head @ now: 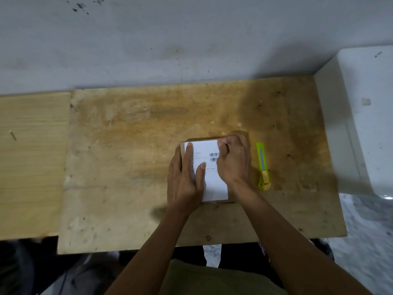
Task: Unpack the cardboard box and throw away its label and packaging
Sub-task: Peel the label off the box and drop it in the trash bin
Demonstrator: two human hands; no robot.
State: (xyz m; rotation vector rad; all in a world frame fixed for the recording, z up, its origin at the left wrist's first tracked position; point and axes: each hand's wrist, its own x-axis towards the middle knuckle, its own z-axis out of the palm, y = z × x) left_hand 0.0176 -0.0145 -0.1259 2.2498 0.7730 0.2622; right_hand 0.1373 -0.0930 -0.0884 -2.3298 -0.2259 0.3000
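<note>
**Peeling the label off the box top**

Your right hand (232, 159) is curled tight at the far right corner of the label (212, 179), fingertips pressed together as if nipping its edge; whether a corner has actually lifted you cannot tell from here. Your left hand (185, 177) lies flat and spread, palm on the box's left side, fingers pinning the label.

The cardboard box (182, 149) sits on the wooden table (127, 145), right of centre and well in from the front edge, almost wholly covered by the white label and your hands. It looks small and light, so it will likely slide or tip if you pull without that flat hand holding it down. The label is thin paper and will probably tear if yanked; take it by the corner and peel low and slowly across.

A green utility knife (263, 167) lies just beside your right hand. There is open table to the left and behind. The wall (191, 50) runs along the far edge, and a white block (368, 124) closes the right side.
</note>
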